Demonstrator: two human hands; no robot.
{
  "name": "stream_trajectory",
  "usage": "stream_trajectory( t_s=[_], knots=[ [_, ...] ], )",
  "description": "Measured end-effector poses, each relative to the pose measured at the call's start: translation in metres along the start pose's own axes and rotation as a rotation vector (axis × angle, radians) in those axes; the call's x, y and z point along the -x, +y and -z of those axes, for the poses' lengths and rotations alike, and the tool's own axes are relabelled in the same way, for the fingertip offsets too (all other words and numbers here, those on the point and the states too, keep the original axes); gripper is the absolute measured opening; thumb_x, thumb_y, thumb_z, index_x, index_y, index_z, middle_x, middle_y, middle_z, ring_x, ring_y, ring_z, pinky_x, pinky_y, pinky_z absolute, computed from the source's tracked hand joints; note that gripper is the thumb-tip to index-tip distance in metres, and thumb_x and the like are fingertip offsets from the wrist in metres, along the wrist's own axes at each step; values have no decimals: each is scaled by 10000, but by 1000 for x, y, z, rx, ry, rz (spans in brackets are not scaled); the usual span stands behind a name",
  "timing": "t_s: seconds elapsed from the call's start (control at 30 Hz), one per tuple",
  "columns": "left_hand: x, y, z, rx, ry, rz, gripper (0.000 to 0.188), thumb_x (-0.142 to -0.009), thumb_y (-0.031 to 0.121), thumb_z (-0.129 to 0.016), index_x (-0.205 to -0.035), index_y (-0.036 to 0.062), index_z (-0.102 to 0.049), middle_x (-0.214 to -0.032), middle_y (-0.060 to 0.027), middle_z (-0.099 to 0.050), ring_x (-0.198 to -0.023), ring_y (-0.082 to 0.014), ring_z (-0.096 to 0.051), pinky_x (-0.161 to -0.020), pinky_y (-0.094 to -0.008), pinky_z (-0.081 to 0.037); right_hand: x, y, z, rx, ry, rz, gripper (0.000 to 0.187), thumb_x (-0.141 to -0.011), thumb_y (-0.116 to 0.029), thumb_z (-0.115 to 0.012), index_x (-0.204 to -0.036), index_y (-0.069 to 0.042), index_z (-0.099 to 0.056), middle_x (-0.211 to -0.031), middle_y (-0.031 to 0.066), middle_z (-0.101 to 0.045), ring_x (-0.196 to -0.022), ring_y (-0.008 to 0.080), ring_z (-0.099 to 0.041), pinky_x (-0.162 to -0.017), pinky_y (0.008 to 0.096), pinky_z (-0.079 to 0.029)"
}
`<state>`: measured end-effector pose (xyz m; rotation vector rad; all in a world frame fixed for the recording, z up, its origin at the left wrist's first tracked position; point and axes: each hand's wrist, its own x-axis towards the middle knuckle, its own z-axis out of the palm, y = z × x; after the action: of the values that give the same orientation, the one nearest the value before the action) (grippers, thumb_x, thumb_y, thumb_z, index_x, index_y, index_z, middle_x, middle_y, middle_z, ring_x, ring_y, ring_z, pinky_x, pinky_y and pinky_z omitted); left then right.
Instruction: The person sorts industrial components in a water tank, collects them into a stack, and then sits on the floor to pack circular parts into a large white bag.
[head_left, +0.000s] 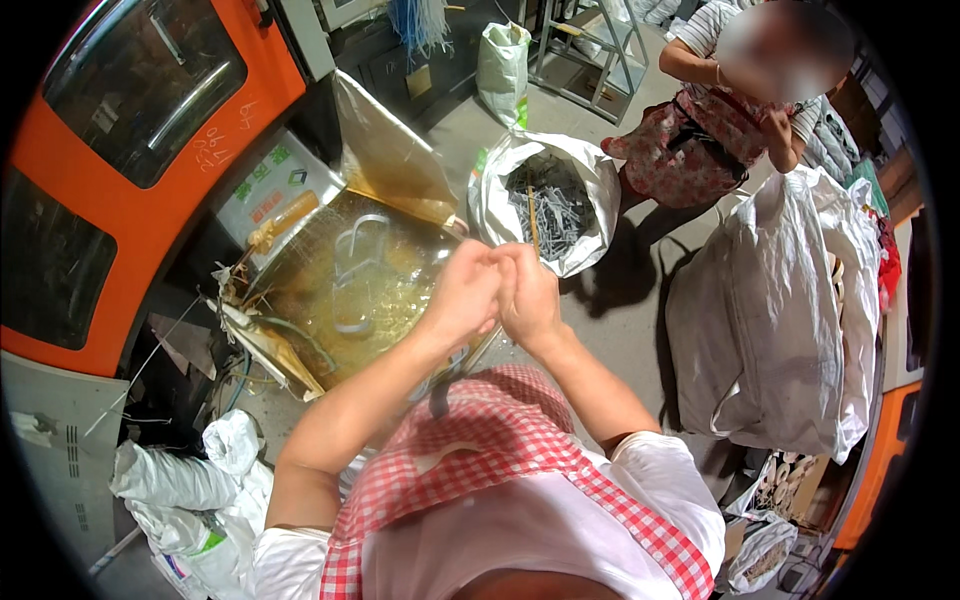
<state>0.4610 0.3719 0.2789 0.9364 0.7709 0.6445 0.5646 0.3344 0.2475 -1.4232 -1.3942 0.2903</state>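
My left hand (466, 292) and my right hand (528, 298) are brought together in front of me, fingers curled and touching. Whatever they grip, if anything, is hidden by the fingers. A thin yellowish stick (532, 212) shows just beyond my right hand, over the sack; I cannot tell whether the hand holds it. Left of my hands is a tub of yellowish water (385, 285) with pale looped pieces (358, 250) in it. Past my right hand stands an open white sack (487, 200) of grey strip-like pieces (570, 215).
An orange machine (215, 120) fills the left side. A large white bulk bag (760, 320) stands at right, near a person in a floral apron (715, 140). White sacks (180, 480) lie at lower left; a metal step ladder (600, 85) is at the back.
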Motion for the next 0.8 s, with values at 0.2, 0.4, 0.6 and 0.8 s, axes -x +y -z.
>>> stream_trajectory(
  t_s=[0.2,0.4,0.6,0.8],
  knots=[
    [-4,4,1,-68,-41,80,88,-805,52,-377,-892,55,-386,-580,-19,-389,-392,-61,-318,-315,-212,-246,4,11,-4,-64,-33,-12,151,-870,-122,-433,-870,-14,-540,-726,173,-576,-616,315,-571,-568,354,-453],
    [-9,-5,0,28,4,4,51,-827,66,-368,-865,97,-383,-589,-6,-389,-410,-60,-328,-329,-208,-264,-10,-7,0,-348,-26,-254,208,-890,-177,-417,-871,-6,-532,-707,92,-560,-597,147,-540,-551,281,-432],
    [-8,-8,5,49,-25,-45,82,-876,159,-458,-882,95,-406,-643,-13,-444,-431,-61,-372,-347,-194,-290,-15,2,12,-874,-190,-497,231,-909,-228,-414,-935,-20,-509,-748,20,-528,-591,68,-457,-531,206,-387],
    [-14,-14,8,-135,-27,-138,154,-882,145,-483,-1006,60,-444,-662,-20,-477,-438,-46,-379,-359,-182,-309,-18,25,10,-803,-244,-448,141,-908,-205,-444,-969,-78,-435,-765,-7,-477,-624,55,-446,-529,192,-384]
  ],
)
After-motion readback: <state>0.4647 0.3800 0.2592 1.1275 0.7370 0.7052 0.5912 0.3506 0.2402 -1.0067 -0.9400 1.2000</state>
